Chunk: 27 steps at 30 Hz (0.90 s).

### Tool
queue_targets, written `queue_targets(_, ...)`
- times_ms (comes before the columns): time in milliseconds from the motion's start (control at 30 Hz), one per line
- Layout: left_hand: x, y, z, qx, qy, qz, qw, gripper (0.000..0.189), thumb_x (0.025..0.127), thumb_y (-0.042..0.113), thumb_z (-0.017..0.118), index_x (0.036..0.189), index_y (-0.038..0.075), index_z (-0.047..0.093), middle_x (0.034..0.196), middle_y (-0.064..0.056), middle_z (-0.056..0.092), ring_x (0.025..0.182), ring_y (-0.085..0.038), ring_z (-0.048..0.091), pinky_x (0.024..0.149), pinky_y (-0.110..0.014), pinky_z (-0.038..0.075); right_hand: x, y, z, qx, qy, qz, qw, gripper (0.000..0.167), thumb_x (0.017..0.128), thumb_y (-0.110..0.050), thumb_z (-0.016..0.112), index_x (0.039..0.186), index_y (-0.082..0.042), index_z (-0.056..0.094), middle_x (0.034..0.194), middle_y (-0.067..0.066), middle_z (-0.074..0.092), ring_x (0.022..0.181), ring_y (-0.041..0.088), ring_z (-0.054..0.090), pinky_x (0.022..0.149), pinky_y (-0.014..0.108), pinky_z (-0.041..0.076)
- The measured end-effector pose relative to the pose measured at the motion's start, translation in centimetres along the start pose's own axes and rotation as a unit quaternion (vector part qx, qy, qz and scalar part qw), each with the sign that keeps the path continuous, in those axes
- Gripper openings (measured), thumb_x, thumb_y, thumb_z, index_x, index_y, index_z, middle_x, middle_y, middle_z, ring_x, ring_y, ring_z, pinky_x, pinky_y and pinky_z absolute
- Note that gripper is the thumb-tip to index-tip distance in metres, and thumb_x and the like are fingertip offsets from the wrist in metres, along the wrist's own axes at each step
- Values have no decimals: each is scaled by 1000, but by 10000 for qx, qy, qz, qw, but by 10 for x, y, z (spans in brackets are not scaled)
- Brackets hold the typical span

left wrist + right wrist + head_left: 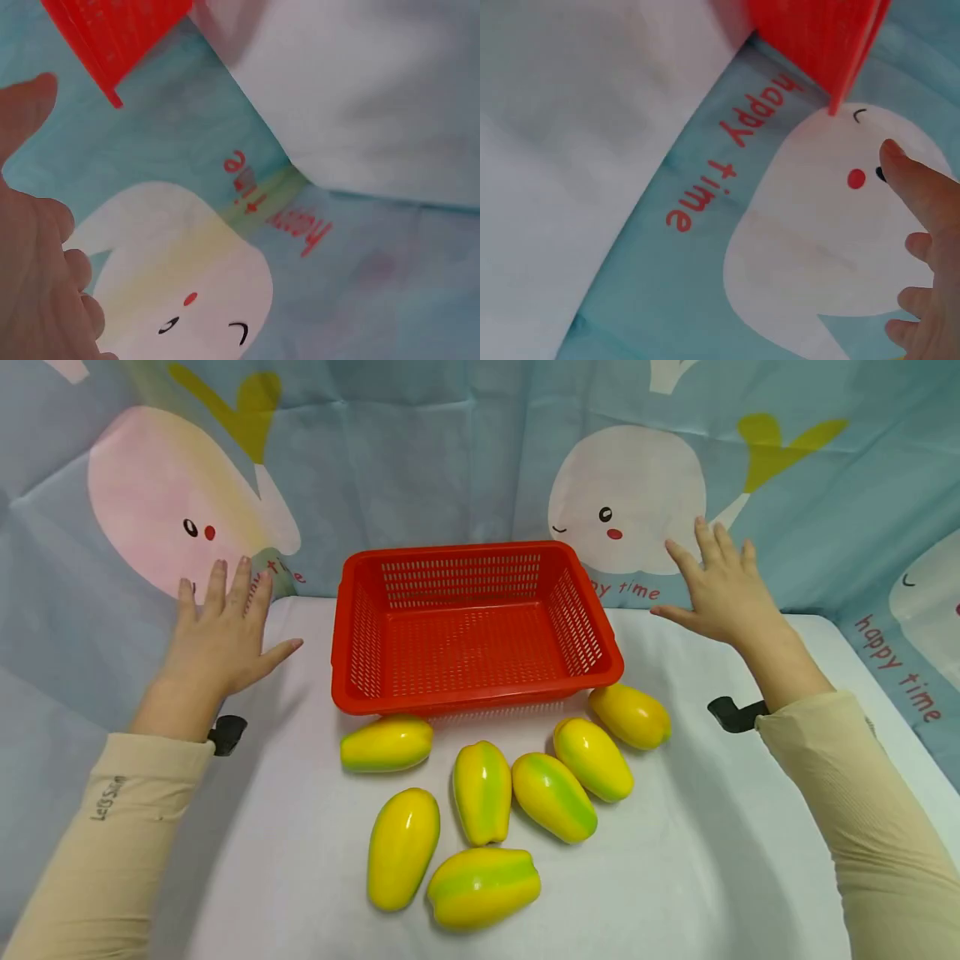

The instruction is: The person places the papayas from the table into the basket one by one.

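My left hand [217, 639] is raised left of a red plastic basket [480, 695], fingers spread and holding nothing. On the other side, my right hand [723, 593] also hovers with spread fingers, apart from everything. The basket has slotted walls and no fruit inside. In front of it lie several glossy yellow-green papayas. One papaya [387, 744] is by the basket's front left. Another papaya [632, 717] is partly hidden under its front right corner. Nearest the viewer is a papaya [483, 889] on its side. Both wrist views show a hand and a basket corner.
A white-covered table [675, 860] bears the basket and fruit. Behind it hangs a blue cloth [442, 460] printed with whales and red lettering, close to the basket's back. A black strap piece [735, 716] sticks out at the right wrist.
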State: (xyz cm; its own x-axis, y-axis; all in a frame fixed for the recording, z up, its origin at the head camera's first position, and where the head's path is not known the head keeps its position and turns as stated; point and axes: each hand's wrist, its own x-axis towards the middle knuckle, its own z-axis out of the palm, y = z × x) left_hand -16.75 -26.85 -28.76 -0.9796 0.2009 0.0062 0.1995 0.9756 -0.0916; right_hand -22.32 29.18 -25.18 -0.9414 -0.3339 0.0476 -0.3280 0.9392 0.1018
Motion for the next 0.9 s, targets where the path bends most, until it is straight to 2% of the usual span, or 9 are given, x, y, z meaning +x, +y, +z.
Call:
queue_targets(133, -5, 11, 5, -229, 51, -15, 9997, 83, 97, 45, 40, 147, -6, -2, 152, -29, -10, 137, -46, -14, 102, -68, -9, -10, -2, 6, 567, 201, -28, 9982, 86, 88, -41, 63, 150, -3, 16, 153, 28, -4, 138, 49, 1, 106, 65, 1)
queue_targets(233, -13, 22, 14, -531, 162, 44, 9984, 79, 99, 43, 36, 148, -6, -1, 153, -26, -8, 139, -43, -13, 103, -67, -8, -24, -8, 14, 1247, 247, -50, 9919, 84, 88, -38, 64, 150, -4, 18, 154, 27, -1, 139, 47, 3, 107, 64, 6)
queue_targets(367, -21, 40, 28, -1032, 163, 170, 9944, 76, 100, 42, 32, 148, -5, -2, 154, -21, -10, 140, -38, -13, 105, -63, -10, -47, -19, 27, 2231, -52, 16, 9748, 83, 89, -36, 64, 151, -5, 19, 156, 21, -1, 140, 45, 3, 104, 67, 12)
queue_targets(467, -24, 53, 35, -1260, 142, 235, 9917, 74, 100, 40, 32, 148, -4, -1, 155, -20, -8, 141, -36, -11, 106, -60, -12, -61, -29, 38, 2766, -350, 43, 9604, 82, 88, -35, 65, 151, -7, 20, 157, 18, 0, 140, 43, 5, 103, 68, 14)
queue_targets(633, -23, 66, 38, -1406, 258, 287, 9893, 69, 100, 35, 35, 149, -4, 5, 155, -20, -2, 142, -34, -7, 107, -59, -12, -78, -43, 56, 3199, -491, -72, 9461, 78, 88, -32, 66, 150, -9, 24, 156, 18, 9, 140, 41, 12, 102, 67, 18)
queue_targets(733, -21, 71, 39, -1539, 273, 346, 9871, 68, 100, 34, 34, 149, -4, 5, 156, -19, -1, 143, -34, -5, 107, -59, -11, -83, -48, 64, 3309, -542, -155, 9420, 76, 88, -32, 65, 150, -9, 26, 155, 18, 12, 139, 42, 14, 101, 68, 20)
queue_targets(900, -19, 75, 41, -1917, 125, 339, 9808, 66, 101, 32, 34, 150, 0, 3, 157, -16, 0, 143, -31, -3, 108, -58, -8, -88, -52, 75, 3406, -631, -221, 9378, 72, 89, -33, 65, 147, -8, 31, 153, 19, 19, 138, 42, 19, 101, 67, 22)
